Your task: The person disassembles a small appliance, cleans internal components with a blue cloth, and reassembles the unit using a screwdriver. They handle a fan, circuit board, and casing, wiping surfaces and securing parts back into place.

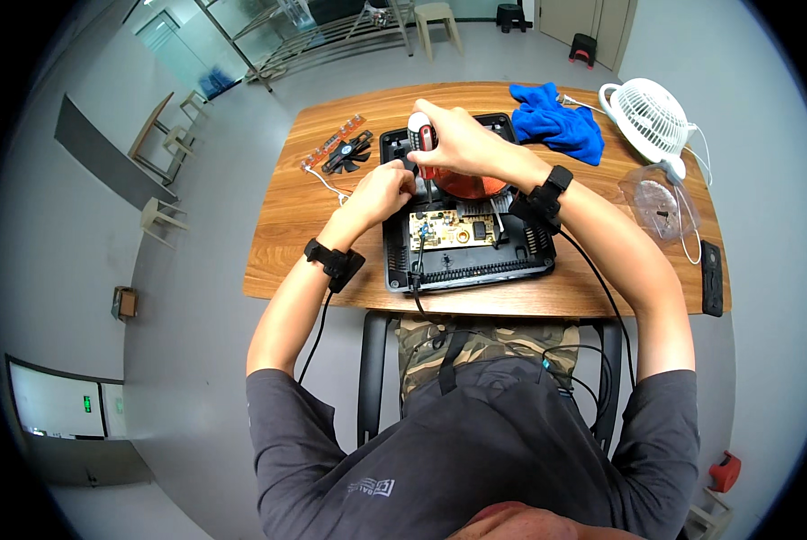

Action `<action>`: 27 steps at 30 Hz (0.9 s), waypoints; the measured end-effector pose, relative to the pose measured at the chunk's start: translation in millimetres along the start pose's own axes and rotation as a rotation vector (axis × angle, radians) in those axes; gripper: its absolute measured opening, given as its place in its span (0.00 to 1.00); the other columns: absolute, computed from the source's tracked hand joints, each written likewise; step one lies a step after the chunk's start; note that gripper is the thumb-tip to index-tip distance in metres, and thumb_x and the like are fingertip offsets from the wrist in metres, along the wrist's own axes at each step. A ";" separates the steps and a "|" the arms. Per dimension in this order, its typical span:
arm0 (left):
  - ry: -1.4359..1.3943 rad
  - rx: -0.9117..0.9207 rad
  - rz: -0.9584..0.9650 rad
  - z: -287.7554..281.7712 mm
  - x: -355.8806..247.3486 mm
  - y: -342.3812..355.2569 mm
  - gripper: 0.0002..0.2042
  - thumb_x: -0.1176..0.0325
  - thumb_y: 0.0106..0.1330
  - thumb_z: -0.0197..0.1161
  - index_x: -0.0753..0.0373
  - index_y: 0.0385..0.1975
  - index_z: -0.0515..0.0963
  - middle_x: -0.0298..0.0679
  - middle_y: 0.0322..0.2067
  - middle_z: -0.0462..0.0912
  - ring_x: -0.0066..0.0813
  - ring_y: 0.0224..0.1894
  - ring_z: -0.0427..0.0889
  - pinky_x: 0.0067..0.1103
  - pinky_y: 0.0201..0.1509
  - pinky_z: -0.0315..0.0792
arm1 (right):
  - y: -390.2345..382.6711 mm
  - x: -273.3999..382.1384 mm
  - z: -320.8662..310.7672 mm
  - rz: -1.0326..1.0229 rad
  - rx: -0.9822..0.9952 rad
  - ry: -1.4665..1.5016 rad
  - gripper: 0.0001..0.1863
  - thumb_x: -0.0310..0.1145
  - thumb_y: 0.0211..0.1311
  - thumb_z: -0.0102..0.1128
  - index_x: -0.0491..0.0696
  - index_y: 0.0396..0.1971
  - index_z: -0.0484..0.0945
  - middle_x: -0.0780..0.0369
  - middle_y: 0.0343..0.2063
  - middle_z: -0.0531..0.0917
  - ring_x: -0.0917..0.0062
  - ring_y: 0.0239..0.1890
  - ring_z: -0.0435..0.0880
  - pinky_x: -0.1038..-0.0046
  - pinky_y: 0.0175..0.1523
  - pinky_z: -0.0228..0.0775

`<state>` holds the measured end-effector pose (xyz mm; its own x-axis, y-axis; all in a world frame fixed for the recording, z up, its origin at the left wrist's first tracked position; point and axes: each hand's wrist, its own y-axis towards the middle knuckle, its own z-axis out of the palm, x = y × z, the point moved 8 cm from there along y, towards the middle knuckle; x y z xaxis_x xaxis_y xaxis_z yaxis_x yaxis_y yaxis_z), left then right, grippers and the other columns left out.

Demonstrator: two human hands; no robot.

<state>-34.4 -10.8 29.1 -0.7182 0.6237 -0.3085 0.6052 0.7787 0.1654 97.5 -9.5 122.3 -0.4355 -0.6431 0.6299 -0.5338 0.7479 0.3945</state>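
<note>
An opened induction cooker base (pixel 469 276), a black plastic tray, lies on the table in front of me. Inside it sit a tan circuit board (pixel 448 231) and, beyond that, a round copper coil (pixel 468 186). My right hand (pixel 462 142) grips a screwdriver (pixel 426 160) with a red, white and black handle, its shaft pointing down into the base. My left hand (pixel 387 191) rests at the base's left side by the shaft, fingers curled together; whatever they may pinch is hidden. A black fan (pixel 349 153) lies left of the base, near an orange-red strip board (pixel 333 144).
A blue cloth (pixel 558 124) lies at the far right of the wooden table (pixel 282 247). Beside it are a white fan (pixel 653 117) and a clear plastic cover (pixel 660 205). A black strip-shaped part (pixel 711 279) lies by the right edge. Cables hang from both wrist bands.
</note>
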 end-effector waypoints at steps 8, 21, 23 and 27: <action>-0.077 0.054 -0.071 2.4 3.6 -6.1 0.10 0.80 0.54 0.65 0.68 0.36 0.82 0.49 0.41 0.84 0.47 0.43 0.85 0.34 0.49 0.79 | 3.6 -5.5 19.7 -0.046 0.015 -0.013 0.26 0.38 0.55 0.73 0.41 0.47 0.70 0.46 0.31 0.86 0.52 0.36 0.86 0.60 0.42 0.78; -0.171 -0.039 -0.024 -0.5 2.0 -12.7 0.10 0.77 0.57 0.69 0.68 0.39 0.83 0.46 0.36 0.83 0.39 0.38 0.85 0.29 0.45 0.79 | 4.7 2.1 1.6 -0.061 -0.059 -0.010 0.26 0.40 0.57 0.73 0.41 0.45 0.69 0.47 0.30 0.85 0.52 0.34 0.86 0.62 0.40 0.77; -0.221 -0.035 -0.058 -0.7 2.8 -11.4 0.10 0.76 0.57 0.71 0.68 0.39 0.83 0.45 0.34 0.82 0.34 0.35 0.84 0.27 0.43 0.79 | 5.1 3.2 -11.6 -0.064 -0.124 -0.017 0.24 0.41 0.58 0.74 0.42 0.41 0.70 0.51 0.27 0.85 0.59 0.31 0.88 0.63 0.38 0.77; -0.286 -0.022 -0.090 -0.4 1.4 -14.1 0.10 0.75 0.57 0.72 0.68 0.38 0.84 0.42 0.31 0.82 0.28 0.32 0.83 0.24 0.41 0.78 | 6.5 2.0 -25.9 0.009 -0.152 0.003 0.25 0.42 0.57 0.74 0.42 0.42 0.71 0.52 0.28 0.86 0.63 0.32 0.89 0.66 0.36 0.78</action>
<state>-44.1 -20.9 26.8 -0.6412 0.5100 -0.5734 0.5337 0.8333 0.1444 111.9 -1.7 143.5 -0.4379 -0.6358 0.6356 -0.4141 0.7702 0.4851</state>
